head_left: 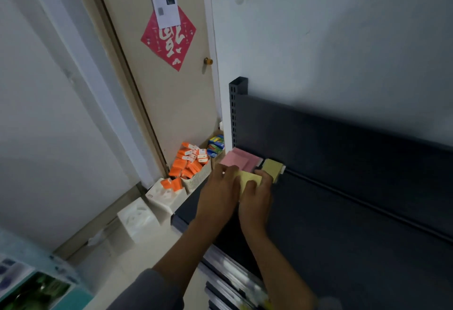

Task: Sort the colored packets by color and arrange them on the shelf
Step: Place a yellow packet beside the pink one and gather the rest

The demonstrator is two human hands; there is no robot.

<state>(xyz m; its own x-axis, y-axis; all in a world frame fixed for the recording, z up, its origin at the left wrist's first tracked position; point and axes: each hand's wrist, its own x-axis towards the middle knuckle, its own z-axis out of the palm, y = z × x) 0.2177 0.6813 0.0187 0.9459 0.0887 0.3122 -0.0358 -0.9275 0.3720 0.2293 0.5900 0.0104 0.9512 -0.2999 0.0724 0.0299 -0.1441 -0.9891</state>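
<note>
Pink packets (239, 158) lie at the back left corner of the dark shelf (343, 223). Right of them sits a yellow packet (272, 166) against the back rail. A second yellow packet (247, 179) lies just in front, held between both hands. My left hand (220, 188) grips its left edge, fingers curled over the top. My right hand (257, 195) grips its right side, with the thumb on top. Much of this packet is hidden by the fingers.
On the floor to the left stands a white basket (197, 179) of orange packets (188, 162), with blue-green packets (216, 144) behind it and white boxes (137, 216) in front. A beige door (171, 101) and white wall (343, 39) rise behind. Lower shelf edges (228, 277) jut below.
</note>
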